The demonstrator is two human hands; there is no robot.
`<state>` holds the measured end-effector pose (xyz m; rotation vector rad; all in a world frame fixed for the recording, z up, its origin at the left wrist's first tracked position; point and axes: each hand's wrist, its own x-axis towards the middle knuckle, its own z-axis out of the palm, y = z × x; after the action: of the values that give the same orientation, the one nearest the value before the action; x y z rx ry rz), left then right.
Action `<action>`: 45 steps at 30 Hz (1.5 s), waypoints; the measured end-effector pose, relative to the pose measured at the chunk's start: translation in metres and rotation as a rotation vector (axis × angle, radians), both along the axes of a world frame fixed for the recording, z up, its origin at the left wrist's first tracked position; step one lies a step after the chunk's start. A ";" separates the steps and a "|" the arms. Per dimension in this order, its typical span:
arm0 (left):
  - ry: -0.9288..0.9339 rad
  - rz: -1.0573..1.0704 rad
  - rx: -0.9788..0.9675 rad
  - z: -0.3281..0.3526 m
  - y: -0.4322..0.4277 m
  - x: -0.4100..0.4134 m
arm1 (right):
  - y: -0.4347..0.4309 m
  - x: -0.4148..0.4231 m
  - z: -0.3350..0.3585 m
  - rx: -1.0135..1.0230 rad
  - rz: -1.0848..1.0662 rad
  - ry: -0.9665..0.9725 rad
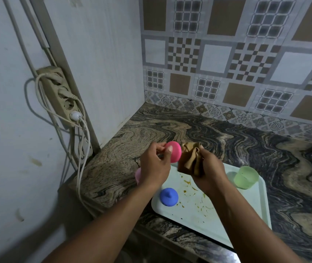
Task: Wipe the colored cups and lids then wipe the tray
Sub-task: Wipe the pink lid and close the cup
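My left hand (154, 166) holds a pink lid (174, 151) up above the counter, pinched at its edge. My right hand (210, 171) grips a crumpled brown cloth (190, 158) that touches the lid's right side. Below lies a pale tray (246, 221) smeared with brown stains. On it sit a blue lid (169, 196) with a knob at the front left and a translucent green cup (246, 177) at the back right. A pink cup (138, 175) peeks out behind my left wrist, mostly hidden.
The marbled stone counter (217, 133) runs to a patterned tile wall (227, 54) behind. A white panel wall on the left carries a power strip (61, 93) with cables hanging past the counter's left edge. The counter's front edge lies just beneath the tray.
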<state>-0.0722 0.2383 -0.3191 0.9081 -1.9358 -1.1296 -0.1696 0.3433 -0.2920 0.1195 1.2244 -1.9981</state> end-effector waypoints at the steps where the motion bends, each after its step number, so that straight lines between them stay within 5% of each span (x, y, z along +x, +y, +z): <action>1: 0.001 0.008 -0.013 0.000 0.002 -0.001 | -0.005 0.004 -0.003 0.008 0.000 0.026; 8: -0.076 0.001 -0.016 0.005 0.005 -0.002 | -0.005 0.031 -0.013 0.169 0.121 0.606; 13: -0.096 -0.471 -0.025 0.011 -0.015 0.012 | 0.006 0.017 -0.003 0.199 0.198 0.639; 17: -0.120 -0.643 -0.089 0.021 -0.027 0.016 | 0.010 0.007 0.004 0.147 0.268 0.549; 23: -0.087 -0.568 -0.209 0.025 -0.030 0.010 | 0.009 0.006 -0.003 0.084 0.242 0.414; 32: -0.205 -0.301 -0.522 0.007 -0.012 0.009 | 0.004 0.010 -0.026 0.070 0.152 0.495; 38: -0.173 -0.518 -0.443 0.010 -0.024 0.009 | 0.009 0.000 -0.017 0.080 0.297 0.331; 45: -0.156 -0.265 -0.392 -0.004 -0.011 0.006 | -0.001 0.020 -0.039 0.152 0.133 0.623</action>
<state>-0.0662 0.2269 -0.3232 0.5512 -2.3501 -0.7915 -0.1498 0.3422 -0.3310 -0.5345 1.7151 -1.8806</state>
